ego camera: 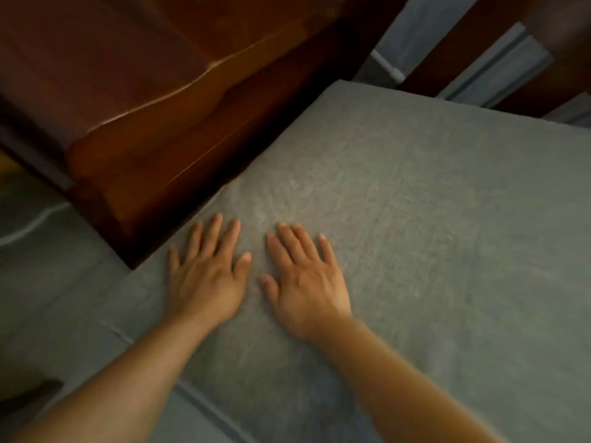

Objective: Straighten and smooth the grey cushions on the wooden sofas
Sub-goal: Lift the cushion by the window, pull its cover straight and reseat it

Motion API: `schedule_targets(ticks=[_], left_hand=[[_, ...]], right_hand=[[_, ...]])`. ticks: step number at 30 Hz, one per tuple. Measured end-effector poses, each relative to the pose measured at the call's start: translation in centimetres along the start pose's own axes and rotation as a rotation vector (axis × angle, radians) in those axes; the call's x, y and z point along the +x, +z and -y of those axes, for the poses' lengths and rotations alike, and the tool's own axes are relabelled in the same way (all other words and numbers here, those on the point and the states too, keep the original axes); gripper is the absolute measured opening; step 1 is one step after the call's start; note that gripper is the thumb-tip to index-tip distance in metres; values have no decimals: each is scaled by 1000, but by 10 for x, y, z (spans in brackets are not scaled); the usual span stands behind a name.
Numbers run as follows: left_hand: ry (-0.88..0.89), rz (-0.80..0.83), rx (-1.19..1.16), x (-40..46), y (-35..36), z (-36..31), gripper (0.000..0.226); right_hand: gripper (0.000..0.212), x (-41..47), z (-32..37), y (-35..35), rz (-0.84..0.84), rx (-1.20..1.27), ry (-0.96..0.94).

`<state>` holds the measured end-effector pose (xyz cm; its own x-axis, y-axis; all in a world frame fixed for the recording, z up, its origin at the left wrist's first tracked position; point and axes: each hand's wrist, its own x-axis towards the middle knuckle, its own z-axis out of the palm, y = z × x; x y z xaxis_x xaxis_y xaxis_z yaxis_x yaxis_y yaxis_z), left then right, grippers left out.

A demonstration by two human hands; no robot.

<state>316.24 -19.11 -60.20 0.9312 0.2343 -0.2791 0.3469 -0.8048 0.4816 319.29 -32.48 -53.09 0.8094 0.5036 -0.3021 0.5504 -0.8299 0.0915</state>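
The light is dim and warm. A dark reddish wooden armrest (153,123) fills the upper left, its surface slightly shiny.

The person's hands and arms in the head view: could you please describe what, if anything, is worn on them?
Nothing is worn. The left hand and right hand are bare, with no gloves, and no rings can be made out. Both forearms are bare up to the frame's edge: no sleeves, watch or bracelets. The fingernails look short and unpainted, though the picture is somewhat blurred.

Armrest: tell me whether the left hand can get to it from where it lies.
Probably yes: the left hand lies flat on the cushion beside the armrest, nothing between.
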Motion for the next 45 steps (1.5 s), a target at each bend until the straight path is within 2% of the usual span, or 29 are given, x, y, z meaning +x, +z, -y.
schedule_targets(ticks=[1,4,7,10,17,24,27,30,37,41,45], left_hand=[[-4,53,-12,-3,-6,1,59],[24,107,-30,-16,-16,-6,60],[91,191,-21,-43,-21,-24,61],[176,287,-32,-53,-30,-45,66],[419,438,0,-66,-48,-117,61],[585,400,29,-42,-59,-208,62],[608,413,69,-31,-51,-245,63],[618,372,116,-20,-49,-278,63],[560,290,82,23,-58,-326,54],[574,317,201,44,-58,-338,58],[664,307,311,63,-53,-357,68]], right_hand=[[78,-3,-2,-1,82,-9,-3],[79,-14,-12,-18,65,39,-10],[66,-40,-11,-27,133,27,61],[56,-63,-16,-30,108,31,102],[51,-118,-67,-55,90,89,303],[55,-148,-130,-84,-39,231,471],[69,-152,-164,-95,-52,250,468],[51,-148,-203,-101,-11,279,467],[53,-126,-246,-107,-32,305,448],[47,-108,-252,-106,-113,343,521],[43,-96,-268,-102,-181,335,613]])
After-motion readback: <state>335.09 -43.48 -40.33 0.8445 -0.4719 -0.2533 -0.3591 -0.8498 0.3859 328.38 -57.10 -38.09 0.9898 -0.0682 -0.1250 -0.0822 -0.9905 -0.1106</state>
